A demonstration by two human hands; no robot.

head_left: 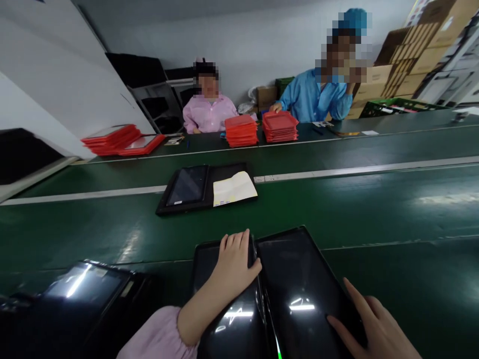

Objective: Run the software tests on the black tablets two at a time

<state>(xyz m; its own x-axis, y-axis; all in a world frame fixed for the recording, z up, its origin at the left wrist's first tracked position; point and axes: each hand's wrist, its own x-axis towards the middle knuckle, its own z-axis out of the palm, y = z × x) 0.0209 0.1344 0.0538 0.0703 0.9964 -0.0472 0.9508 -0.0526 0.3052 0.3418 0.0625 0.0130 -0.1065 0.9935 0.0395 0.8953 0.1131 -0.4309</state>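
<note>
Hands [236,262] on two black panels [299,279], side by side, green bench [377,204].

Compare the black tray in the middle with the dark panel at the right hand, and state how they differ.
The black tray holds a dark screen and a white sheet; the dark panel bears only glossy reflections. No hand touches the tray, while the right hand is at the panel's edge. The tray lies farther from the wearer than the panel. Both look mostly black.
</note>
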